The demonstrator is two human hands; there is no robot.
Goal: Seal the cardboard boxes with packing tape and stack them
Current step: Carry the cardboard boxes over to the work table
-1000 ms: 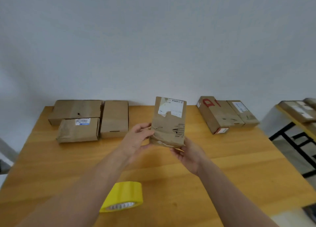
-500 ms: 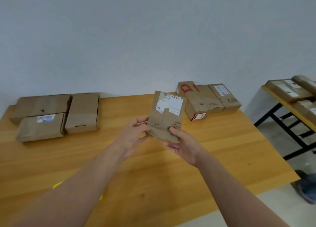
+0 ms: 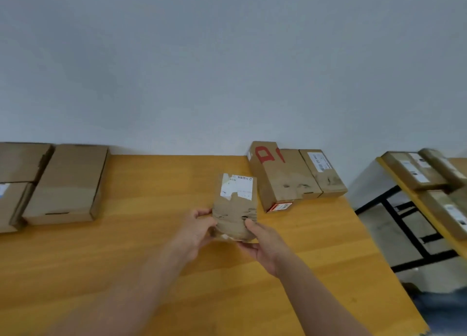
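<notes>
We still hold the small cardboard box (image 3: 236, 209) near the frame's centre, above the surface (image 3: 126, 259). Our left hand (image 3: 195, 230) and right hand (image 3: 265, 246) keep their fingers curled, pinching its lower end. The yellow tape roll has left the lower frame.

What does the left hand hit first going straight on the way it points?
The small labelled box that the left hand grips; beyond, probably the red-marked box, depth unclear.
</notes>
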